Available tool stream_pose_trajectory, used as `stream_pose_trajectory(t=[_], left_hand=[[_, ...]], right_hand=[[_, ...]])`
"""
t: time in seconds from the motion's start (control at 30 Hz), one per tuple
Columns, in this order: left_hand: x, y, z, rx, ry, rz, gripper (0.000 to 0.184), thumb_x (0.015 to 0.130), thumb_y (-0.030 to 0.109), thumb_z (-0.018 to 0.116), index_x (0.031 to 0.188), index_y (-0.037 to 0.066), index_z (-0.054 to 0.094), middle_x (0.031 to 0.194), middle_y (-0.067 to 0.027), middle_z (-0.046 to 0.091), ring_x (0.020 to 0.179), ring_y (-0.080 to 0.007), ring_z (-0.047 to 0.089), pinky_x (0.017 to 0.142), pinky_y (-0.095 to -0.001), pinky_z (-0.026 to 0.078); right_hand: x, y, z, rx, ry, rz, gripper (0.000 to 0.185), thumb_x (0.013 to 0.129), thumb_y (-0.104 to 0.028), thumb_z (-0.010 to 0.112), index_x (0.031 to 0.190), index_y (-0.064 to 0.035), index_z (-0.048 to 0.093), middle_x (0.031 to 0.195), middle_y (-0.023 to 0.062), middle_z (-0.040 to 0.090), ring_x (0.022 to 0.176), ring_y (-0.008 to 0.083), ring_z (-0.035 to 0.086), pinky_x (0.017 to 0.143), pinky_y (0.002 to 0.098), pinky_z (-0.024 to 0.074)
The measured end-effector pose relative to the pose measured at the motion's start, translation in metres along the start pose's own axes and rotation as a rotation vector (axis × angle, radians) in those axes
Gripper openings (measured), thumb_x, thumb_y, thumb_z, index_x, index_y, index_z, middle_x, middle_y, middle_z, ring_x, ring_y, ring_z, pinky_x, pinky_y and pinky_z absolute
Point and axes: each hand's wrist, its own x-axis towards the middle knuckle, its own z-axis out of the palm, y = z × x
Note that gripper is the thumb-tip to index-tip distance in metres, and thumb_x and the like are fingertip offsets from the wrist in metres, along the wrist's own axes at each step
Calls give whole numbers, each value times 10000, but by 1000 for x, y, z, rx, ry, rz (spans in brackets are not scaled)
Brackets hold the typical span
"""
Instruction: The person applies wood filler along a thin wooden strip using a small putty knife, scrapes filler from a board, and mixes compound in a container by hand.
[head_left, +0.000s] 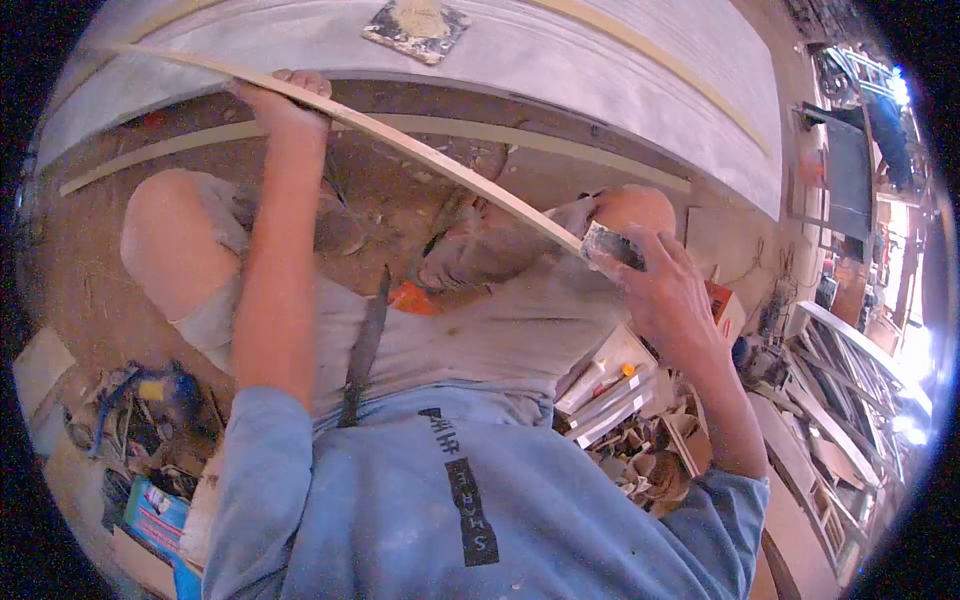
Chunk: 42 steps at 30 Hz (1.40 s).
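Observation:
A long, narrow wooden strip runs slantwise from the upper left down to my right hand. My left hand is closed around the strip near its far part. Between the thumb and fingers of my right hand is a small dark rectangular scraper, smeared with pale material. It meets the near end of the strip; whether it presses on it I cannot tell. Beyond my left hand, a square dark plate carrying a lump of tan paste lies on a pale panel.
Another long strip lies below the panel, past my knees. A blue power tool sits at the lower left beside a blue box. To the right are a tray with tubes, wood scraps and stacked frames.

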Motion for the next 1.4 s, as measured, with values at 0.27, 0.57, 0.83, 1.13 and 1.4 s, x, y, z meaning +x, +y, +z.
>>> stream_pose_trajectory(t=[0.27, 0.57, 0.83, 1.13, 1.4], left_hand=[[2, 2, -3, 91, 20, 46, 757, 823, 873, 214, 731, 123, 253, 575, -20, 275, 475, -187, 295, 435, -308, 300], [17, 2, -10, 139, -20, 78, 781, 787, 905, 210, 708, 129, 260, 573, -30, 284, 483, -205, 298, 437, -315, 297], [26, 7, -13, 135, 5, 58, 800, 775, 914, 128, 633, 138, 260, 531, -38, 313, 462, -216, 295, 414, -324, 295], [23, 8, -11, 127, -8, 36, 786, 805, 888, 145, 668, 126, 281, 544, -36, 304, 482, -214, 291, 442, -342, 319], [19, 10, -12, 100, 14, 15, 789, 785, 908, 150, 702, 133, 270, 534, -18, 269, 474, -200, 276, 434, -333, 305]], right_hand=[[-19, 7, 5, 12, 34, -3, 471, 747, -22, 613, 1173, -207, 693, 1180, 134, 529, 1042, 328, 561, 908, 436, 501], [-56, 31, 24, 33, 4, 83, 507, 741, -14, 639, 1206, -213, 679, 1269, 129, 522, 1079, 328, 549, 903, 422, 495], [-73, 38, 31, 62, 20, 137, 505, 767, -39, 622, 1222, -250, 672, 1289, 108, 535, 1082, 329, 554, 913, 413, 496], [-105, 49, 45, 141, 41, 248, 384, 850, -77, 600, 1200, -217, 677, 1267, 127, 573, 1125, 354, 552, 949, 429, 474], [-104, 43, 65, 598, 194, 371, 378, 869, -43, 574, 1226, -128, 667, 1280, 173, 588, 1199, 350, 548, 1017, 418, 439]])
